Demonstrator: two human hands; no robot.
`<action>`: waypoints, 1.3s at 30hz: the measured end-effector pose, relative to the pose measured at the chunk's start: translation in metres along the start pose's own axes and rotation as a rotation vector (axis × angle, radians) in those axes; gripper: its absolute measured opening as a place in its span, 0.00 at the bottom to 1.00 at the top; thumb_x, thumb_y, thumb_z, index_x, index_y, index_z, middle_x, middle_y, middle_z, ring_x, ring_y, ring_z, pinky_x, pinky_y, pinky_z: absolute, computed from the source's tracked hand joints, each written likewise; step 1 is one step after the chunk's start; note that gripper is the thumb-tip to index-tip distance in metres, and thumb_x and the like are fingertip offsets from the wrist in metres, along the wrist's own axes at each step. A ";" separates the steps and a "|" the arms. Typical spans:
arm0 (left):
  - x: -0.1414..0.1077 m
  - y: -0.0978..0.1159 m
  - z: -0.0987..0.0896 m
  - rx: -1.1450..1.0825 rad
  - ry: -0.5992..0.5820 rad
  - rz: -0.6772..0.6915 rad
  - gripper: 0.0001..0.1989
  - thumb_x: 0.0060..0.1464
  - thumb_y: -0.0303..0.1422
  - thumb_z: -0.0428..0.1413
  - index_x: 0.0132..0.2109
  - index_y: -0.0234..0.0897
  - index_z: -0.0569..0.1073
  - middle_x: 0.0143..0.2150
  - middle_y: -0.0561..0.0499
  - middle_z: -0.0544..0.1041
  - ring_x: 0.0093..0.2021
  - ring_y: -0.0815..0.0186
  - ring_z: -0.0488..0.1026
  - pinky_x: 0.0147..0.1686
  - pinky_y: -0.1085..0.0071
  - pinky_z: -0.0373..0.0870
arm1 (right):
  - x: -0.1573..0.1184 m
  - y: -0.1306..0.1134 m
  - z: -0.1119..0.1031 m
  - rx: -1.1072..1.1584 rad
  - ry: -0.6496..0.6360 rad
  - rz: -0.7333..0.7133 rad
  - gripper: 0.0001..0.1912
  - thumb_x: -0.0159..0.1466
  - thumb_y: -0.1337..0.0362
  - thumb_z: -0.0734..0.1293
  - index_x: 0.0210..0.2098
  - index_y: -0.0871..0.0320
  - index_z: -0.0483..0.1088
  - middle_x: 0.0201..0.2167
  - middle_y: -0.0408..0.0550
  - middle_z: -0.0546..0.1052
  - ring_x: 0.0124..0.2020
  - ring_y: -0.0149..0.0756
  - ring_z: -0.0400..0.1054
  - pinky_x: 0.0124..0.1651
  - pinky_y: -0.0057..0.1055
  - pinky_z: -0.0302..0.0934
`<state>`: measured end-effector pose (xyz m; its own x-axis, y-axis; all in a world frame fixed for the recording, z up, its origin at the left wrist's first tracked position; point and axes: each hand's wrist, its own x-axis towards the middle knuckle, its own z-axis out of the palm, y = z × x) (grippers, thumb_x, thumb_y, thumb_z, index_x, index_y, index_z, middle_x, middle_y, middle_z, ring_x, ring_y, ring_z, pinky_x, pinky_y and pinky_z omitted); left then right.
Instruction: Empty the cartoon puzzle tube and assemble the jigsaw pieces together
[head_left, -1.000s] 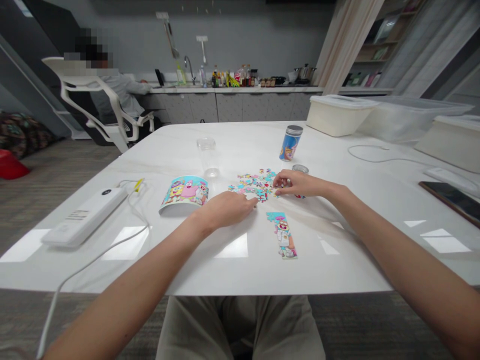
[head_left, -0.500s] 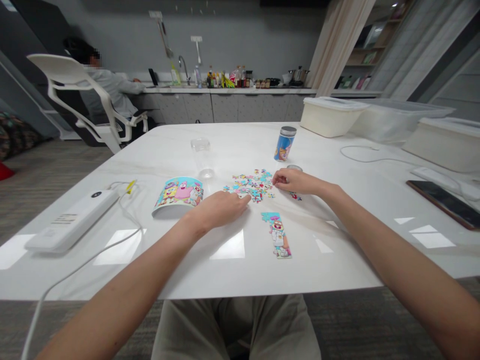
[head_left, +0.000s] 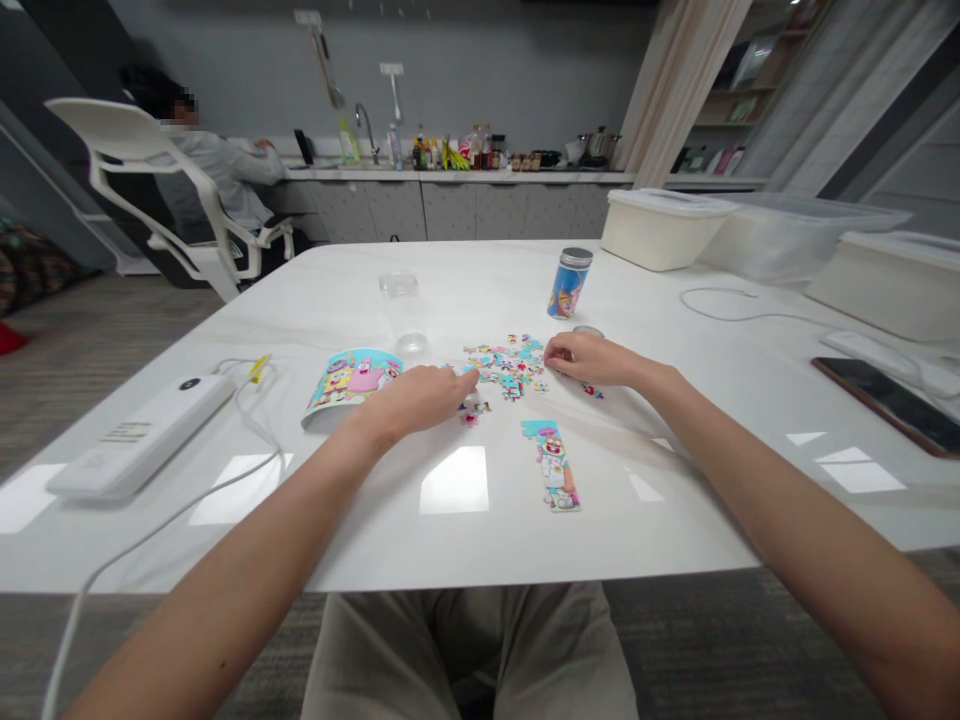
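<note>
Loose puzzle pieces (head_left: 511,372) lie in a pile on the white table. My left hand (head_left: 431,395) is at the pile's left edge, palm down, with a few pieces beside its fingertips; whether its fingers hold one is hidden. My right hand (head_left: 581,357) rests at the pile's right side with fingers bent together, their tips too small to make out. Nearer to me lies a joined strip of puzzle (head_left: 553,468). A curved picture card (head_left: 352,380) stands left of my left hand. Behind the pile are a clear jar (head_left: 403,312) and a blue can with a grey lid (head_left: 570,284).
A white power bank-like box (head_left: 146,430) with cables is on the left. A phone (head_left: 892,400), a power strip and lidded bins (head_left: 664,230) are on the right. A person sits on a white chair (head_left: 127,130) at the far left.
My left hand has moved slightly left and away from me, and a few pieces now show below its fingertips. My right hand has stayed nearly in place.
</note>
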<state>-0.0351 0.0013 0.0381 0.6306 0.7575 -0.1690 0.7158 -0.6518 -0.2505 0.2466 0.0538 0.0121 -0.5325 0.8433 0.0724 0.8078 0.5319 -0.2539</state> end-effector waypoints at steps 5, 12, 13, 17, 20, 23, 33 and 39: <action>0.001 -0.014 -0.001 -0.033 -0.007 -0.067 0.18 0.68 0.38 0.39 0.52 0.33 0.67 0.33 0.41 0.76 0.36 0.55 0.76 0.33 0.67 0.65 | -0.001 0.003 -0.001 -0.058 0.036 0.132 0.10 0.62 0.65 0.61 0.37 0.58 0.73 0.30 0.47 0.78 0.31 0.35 0.68 0.34 0.28 0.56; 0.000 -0.018 -0.003 -0.220 -0.046 -0.033 0.16 0.65 0.40 0.44 0.51 0.39 0.71 0.38 0.43 0.76 0.36 0.59 0.74 0.34 0.68 0.64 | -0.004 -0.004 -0.006 -0.092 0.033 0.236 0.12 0.61 0.65 0.61 0.39 0.58 0.74 0.29 0.46 0.79 0.29 0.34 0.69 0.31 0.27 0.54; -0.001 -0.018 -0.003 -0.277 -0.047 -0.012 0.16 0.64 0.42 0.46 0.51 0.41 0.72 0.39 0.44 0.76 0.36 0.60 0.74 0.34 0.69 0.64 | -0.004 -0.006 -0.006 -0.089 0.026 0.240 0.12 0.61 0.65 0.61 0.39 0.58 0.74 0.28 0.46 0.79 0.29 0.34 0.69 0.31 0.27 0.54; -0.003 -0.018 -0.004 -0.443 -0.068 0.070 0.15 0.58 0.46 0.54 0.44 0.42 0.75 0.38 0.48 0.76 0.36 0.62 0.73 0.33 0.71 0.63 | -0.003 -0.007 -0.008 -0.074 0.013 0.257 0.12 0.61 0.65 0.61 0.40 0.58 0.74 0.26 0.46 0.79 0.28 0.34 0.70 0.31 0.27 0.55; -0.004 -0.017 -0.004 -0.490 -0.075 0.088 0.13 0.58 0.43 0.54 0.42 0.41 0.76 0.37 0.49 0.76 0.35 0.64 0.72 0.33 0.72 0.63 | -0.003 -0.006 -0.007 -0.073 0.007 0.255 0.12 0.61 0.65 0.60 0.40 0.58 0.74 0.26 0.46 0.80 0.29 0.34 0.70 0.32 0.27 0.55; -0.004 -0.016 -0.004 -0.505 -0.068 0.100 0.12 0.58 0.42 0.54 0.42 0.41 0.76 0.37 0.49 0.76 0.36 0.64 0.72 0.33 0.73 0.62 | -0.003 -0.006 -0.006 -0.081 0.015 0.249 0.12 0.62 0.65 0.60 0.39 0.58 0.74 0.27 0.46 0.80 0.29 0.34 0.71 0.32 0.27 0.55; -0.005 -0.010 -0.009 -0.555 -0.115 0.173 0.08 0.57 0.36 0.56 0.43 0.40 0.74 0.42 0.50 0.77 0.39 0.66 0.71 0.36 0.74 0.61 | -0.003 -0.007 -0.008 -0.075 -0.009 0.261 0.12 0.62 0.65 0.61 0.40 0.58 0.74 0.27 0.45 0.80 0.29 0.34 0.71 0.32 0.27 0.55; -0.005 -0.007 -0.011 -0.585 -0.126 0.146 0.08 0.56 0.37 0.56 0.42 0.39 0.72 0.39 0.51 0.76 0.37 0.66 0.71 0.35 0.74 0.62 | -0.003 -0.007 -0.007 -0.089 -0.002 0.252 0.12 0.62 0.64 0.61 0.40 0.57 0.74 0.28 0.46 0.80 0.30 0.35 0.71 0.32 0.27 0.56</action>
<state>-0.0399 0.0016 0.0508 0.7200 0.6341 -0.2819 0.6929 -0.6345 0.3425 0.2447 0.0484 0.0203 -0.3121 0.9499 0.0160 0.9339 0.3098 -0.1782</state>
